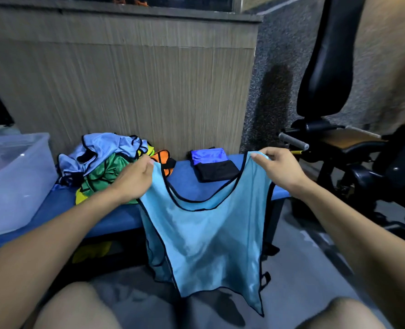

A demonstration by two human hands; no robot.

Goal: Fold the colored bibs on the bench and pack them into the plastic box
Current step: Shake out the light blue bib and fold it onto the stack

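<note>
A light blue bib [206,236] with black trim hangs in the air in front of the blue bench [97,217]. My left hand [135,179] pinches its left shoulder strap and my right hand [279,169] pinches the right one. A heap of loose bibs [101,167] in pale blue, green, yellow and orange lies at the back of the bench. Two folded bibs, one dark blue [208,155] and one black [218,172], rest on the bench to the right of the heap. The clear plastic box [14,176] stands on the bench's left end.
A wood-panelled wall [125,79] rises behind the bench. A black exercise machine [339,143] with a padded seat stands at the right. Something yellow [92,251] lies under the bench. My knees show at the bottom edge, above grey floor.
</note>
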